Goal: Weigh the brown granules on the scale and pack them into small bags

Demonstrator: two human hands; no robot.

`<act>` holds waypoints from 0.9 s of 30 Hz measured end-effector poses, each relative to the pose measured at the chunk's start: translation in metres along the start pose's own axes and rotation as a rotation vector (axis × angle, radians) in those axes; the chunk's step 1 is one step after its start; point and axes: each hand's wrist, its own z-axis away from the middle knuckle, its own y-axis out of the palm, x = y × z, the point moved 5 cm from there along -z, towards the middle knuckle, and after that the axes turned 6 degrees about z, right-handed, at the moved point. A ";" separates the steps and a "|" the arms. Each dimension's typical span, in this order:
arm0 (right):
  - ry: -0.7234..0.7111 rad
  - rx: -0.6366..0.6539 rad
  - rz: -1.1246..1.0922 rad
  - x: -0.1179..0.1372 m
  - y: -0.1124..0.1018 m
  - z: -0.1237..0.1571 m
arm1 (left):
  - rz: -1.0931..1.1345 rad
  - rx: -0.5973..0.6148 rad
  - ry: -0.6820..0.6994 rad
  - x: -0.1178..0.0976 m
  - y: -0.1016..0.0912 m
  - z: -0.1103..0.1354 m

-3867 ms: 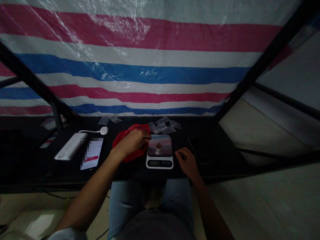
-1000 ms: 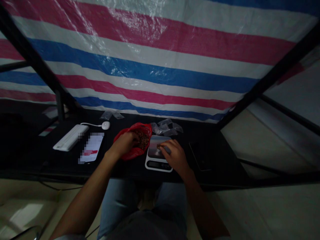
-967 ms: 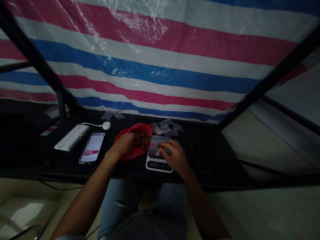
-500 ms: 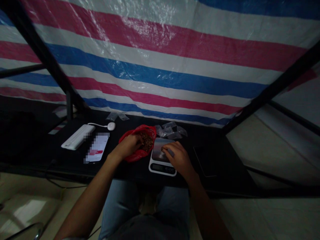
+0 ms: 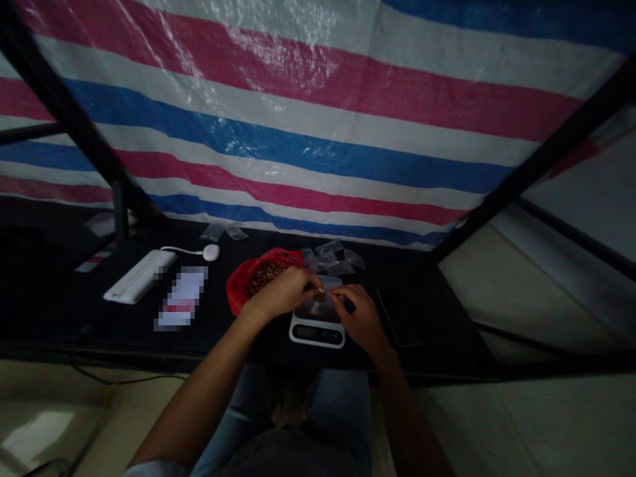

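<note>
My left hand (image 5: 293, 290) is over the left side of a small white kitchen scale (image 5: 317, 333). Its fingers are pinched together, with small brown pieces (image 5: 320, 297) at the fingertips, on or just above the metal plate; they look like nuts or beans. Across the plate, my right hand (image 5: 362, 311) has its thumb and index finger close together. Whatever lies between them, if anything, is too small to make out. A red plastic bag (image 5: 238, 291), its mouth rolled wide, holds many more brown pieces (image 5: 265, 275) and sits left of the scale, partly behind my left hand.
Several clear plastic bags (image 5: 340, 258) lie behind the scale, two more small bags (image 5: 213, 231) farther left. A phone (image 5: 183, 298), a white power bank (image 5: 139, 277) with a corded round piece (image 5: 211, 252), and a dark flat device (image 5: 397, 318) rest on the black table. Striped sheeting (image 5: 298, 152) hangs behind.
My left hand has come out of the red bag and moved right over the scale. My right hand has drawn slightly back to the right from the plate's middle. The view has shifted a little.
</note>
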 end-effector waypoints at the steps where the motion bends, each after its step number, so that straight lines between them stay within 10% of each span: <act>1: -0.005 0.002 -0.010 0.001 0.001 0.001 | -0.012 0.016 0.005 -0.001 0.005 -0.003; 15: -0.046 0.048 -0.023 0.006 0.016 -0.004 | 0.007 0.057 0.079 0.005 0.012 0.000; 27: -0.016 0.013 -0.081 0.003 0.012 -0.003 | 0.214 -0.149 -0.017 0.005 -0.001 0.006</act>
